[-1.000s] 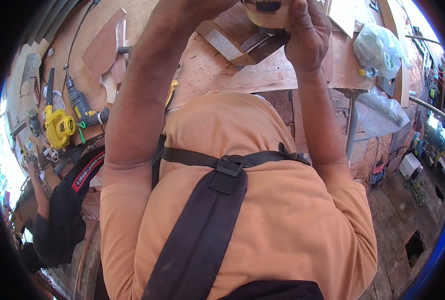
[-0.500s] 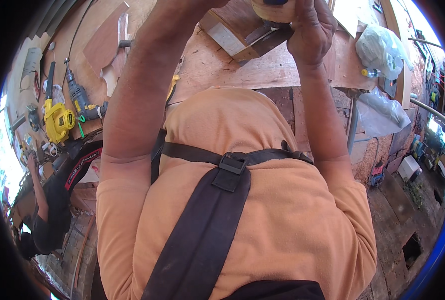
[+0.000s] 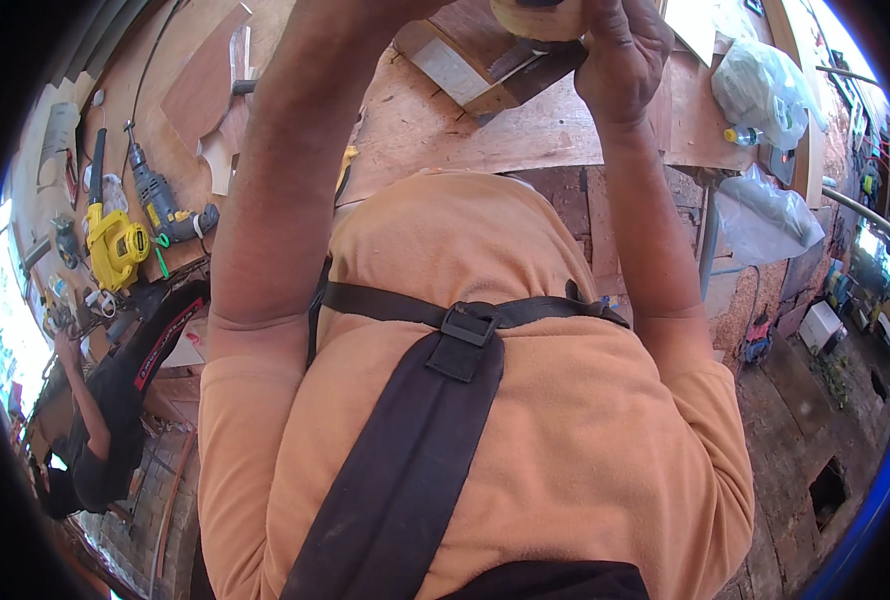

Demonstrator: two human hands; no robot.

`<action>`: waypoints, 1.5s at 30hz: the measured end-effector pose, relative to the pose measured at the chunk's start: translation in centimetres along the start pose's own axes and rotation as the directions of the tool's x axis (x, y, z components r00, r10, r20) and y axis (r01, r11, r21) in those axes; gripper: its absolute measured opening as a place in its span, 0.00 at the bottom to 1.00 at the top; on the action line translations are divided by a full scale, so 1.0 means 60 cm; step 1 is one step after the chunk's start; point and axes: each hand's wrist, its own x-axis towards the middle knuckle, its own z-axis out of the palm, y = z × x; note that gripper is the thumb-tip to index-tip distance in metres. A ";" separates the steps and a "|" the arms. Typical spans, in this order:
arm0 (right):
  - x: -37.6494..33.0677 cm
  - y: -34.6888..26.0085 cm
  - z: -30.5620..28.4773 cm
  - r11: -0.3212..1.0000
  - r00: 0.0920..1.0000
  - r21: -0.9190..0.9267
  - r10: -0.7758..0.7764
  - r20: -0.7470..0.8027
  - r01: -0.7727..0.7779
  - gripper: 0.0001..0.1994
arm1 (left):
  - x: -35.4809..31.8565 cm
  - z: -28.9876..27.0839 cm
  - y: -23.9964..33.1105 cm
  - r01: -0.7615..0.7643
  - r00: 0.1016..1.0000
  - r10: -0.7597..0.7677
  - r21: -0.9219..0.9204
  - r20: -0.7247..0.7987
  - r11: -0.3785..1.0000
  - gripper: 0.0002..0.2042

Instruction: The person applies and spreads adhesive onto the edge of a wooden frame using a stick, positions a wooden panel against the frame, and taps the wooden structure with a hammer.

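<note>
While both arms reach up, right hand [image 3: 620, 55] wraps tan round object [image 3: 540, 15] over plywood bench [image 3: 565, 130] far edge; left hand out of frame, grip untellable.

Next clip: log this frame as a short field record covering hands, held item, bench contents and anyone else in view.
right hand: raised at the top edge, fingers curled on a tan rounded object
left hand: out of frame; only the forearm shows, reaching up
held item: mostly cut off, kind cannot be told
bench: plywood sheet, wooden block
tools at left: yellow power tool, grey drill
at right: clear plastic bags
other person: dark-clothed co-worker, lower left
</note>
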 end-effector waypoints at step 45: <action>-0.003 -0.034 -0.002 0.820 0.978 -0.562 0.191 0.087 -0.110 0.25 | -0.044 -0.010 -0.005 0.018 0.993 -0.035 -0.146 -0.115 0.989 0.14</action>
